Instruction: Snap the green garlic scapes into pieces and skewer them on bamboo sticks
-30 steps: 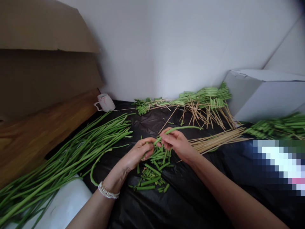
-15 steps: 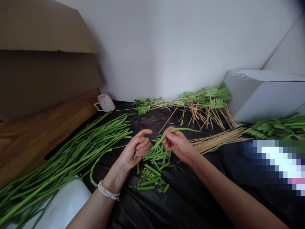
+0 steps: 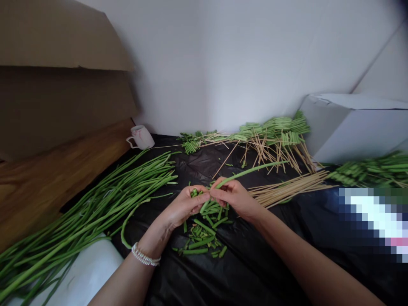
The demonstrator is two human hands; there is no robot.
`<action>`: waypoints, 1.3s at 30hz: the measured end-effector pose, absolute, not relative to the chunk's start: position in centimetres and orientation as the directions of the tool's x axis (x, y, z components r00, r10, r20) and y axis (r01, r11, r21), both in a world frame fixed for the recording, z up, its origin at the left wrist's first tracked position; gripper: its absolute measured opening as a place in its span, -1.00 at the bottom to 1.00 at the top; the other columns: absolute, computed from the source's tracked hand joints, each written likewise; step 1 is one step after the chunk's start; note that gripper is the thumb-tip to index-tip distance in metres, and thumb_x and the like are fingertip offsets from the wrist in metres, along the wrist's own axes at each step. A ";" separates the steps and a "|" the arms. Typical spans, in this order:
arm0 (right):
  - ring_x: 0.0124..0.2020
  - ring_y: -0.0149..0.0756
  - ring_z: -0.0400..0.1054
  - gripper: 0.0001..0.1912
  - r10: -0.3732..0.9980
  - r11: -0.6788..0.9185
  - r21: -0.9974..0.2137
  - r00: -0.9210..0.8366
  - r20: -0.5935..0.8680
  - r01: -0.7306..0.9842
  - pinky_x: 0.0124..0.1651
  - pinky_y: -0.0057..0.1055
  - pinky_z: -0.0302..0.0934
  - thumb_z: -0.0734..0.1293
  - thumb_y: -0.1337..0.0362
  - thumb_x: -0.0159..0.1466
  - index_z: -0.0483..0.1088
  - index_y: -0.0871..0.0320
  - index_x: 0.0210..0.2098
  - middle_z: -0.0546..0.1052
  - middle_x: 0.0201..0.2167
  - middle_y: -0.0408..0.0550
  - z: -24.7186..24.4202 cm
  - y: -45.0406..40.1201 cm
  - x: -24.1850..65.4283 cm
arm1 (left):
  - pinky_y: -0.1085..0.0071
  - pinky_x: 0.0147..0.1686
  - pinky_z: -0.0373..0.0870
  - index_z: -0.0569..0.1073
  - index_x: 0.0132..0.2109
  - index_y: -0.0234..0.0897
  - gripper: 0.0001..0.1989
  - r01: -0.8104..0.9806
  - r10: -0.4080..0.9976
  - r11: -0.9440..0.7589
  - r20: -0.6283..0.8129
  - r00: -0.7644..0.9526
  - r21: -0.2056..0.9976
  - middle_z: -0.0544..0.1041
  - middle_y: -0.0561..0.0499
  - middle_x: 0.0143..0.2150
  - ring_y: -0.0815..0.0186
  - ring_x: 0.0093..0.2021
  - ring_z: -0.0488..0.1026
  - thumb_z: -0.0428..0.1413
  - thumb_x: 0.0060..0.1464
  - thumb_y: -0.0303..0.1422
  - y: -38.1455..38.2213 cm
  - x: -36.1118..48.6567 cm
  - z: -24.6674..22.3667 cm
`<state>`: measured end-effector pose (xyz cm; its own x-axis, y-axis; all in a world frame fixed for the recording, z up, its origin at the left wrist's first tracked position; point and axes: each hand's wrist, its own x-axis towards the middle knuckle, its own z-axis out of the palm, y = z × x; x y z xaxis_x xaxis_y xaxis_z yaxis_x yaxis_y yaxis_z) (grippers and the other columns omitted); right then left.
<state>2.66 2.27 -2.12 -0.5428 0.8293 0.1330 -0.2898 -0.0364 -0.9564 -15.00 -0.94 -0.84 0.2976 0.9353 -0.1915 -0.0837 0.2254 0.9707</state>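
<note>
held stem point(image 3: 251, 170) partly hidden, cardboard box point(image 3: 63, 106) cropped

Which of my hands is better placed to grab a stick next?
Probably the right hand: the sticks lie nearer it, though it holds a long stem. The left hand is farther off and holds green pieces.

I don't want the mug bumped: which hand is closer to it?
Left. The left hand is in front of the mug, to its right; the right hand is farther right.

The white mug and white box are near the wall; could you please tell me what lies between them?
In the head view, cut green stems and wooden sticks lie between the mug and the box, on black sheeting.
</note>
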 end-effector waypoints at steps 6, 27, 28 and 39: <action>-0.64 -0.54 0.18 -0.71 0.886 -0.172 -0.904 -0.462 0.030 -0.390 -0.56 -0.54 0.02 0.48 0.09 0.09 0.41 0.16 -0.41 0.42 -0.61 -0.24 -1.6 2.6 2.9 | 0.55 -0.64 -0.12 0.36 -0.40 -0.33 -0.72 -0.107 0.904 0.288 -0.233 0.359 0.952 0.33 0.12 -0.51 0.56 -0.62 0.06 0.24 -0.01 -0.22 -1.0 -15.3 -0.5; -0.51 -0.48 0.29 -0.77 0.826 -0.009 -0.968 -0.547 0.134 -0.251 -0.49 -0.52 0.12 0.48 0.16 0.09 0.51 0.14 -0.32 0.52 -0.49 -0.17 -1.0 2.3 2.9 | 0.56 -0.58 -0.03 0.44 -0.47 -0.33 -0.80 0.080 0.976 0.102 -0.115 0.183 0.992 0.21 0.14 -0.60 0.49 -0.59 0.05 0.13 0.00 -0.28 -0.3 -15.1 -1.7; -0.51 -0.47 0.29 -0.77 0.824 -0.008 -0.971 -0.552 0.130 -0.241 -0.49 -0.52 0.12 0.48 0.16 0.08 0.51 0.14 -0.31 0.52 -0.48 -0.17 -0.9 2.3 3.0 | 0.56 -0.60 -0.05 0.42 -0.50 -0.33 -0.79 0.067 0.979 0.102 -0.112 0.168 0.993 0.18 0.15 -0.62 0.50 -0.60 0.02 0.14 -0.01 -0.29 -0.3 -15.1 -1.7; -0.56 -0.50 0.25 -0.74 0.836 -0.049 -0.943 -0.531 0.142 -0.329 -0.51 -0.52 0.11 0.48 0.09 0.08 0.50 0.15 -0.39 0.47 -0.52 -0.20 -2.3 3.2 2.7 | 0.62 -0.65 -0.09 0.46 -0.16 -0.31 -0.71 -0.166 0.971 0.186 -0.156 0.182 0.968 0.17 0.22 -0.61 0.58 -0.64 -0.02 0.26 0.01 -0.25 -0.1 -15.4 -1.1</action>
<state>2.73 3.20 -2.30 -0.5305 0.8357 0.1420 -0.3292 -0.0488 -0.9430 -15.38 -0.07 -1.07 0.1820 0.9709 -0.1556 -0.1658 0.1863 0.9684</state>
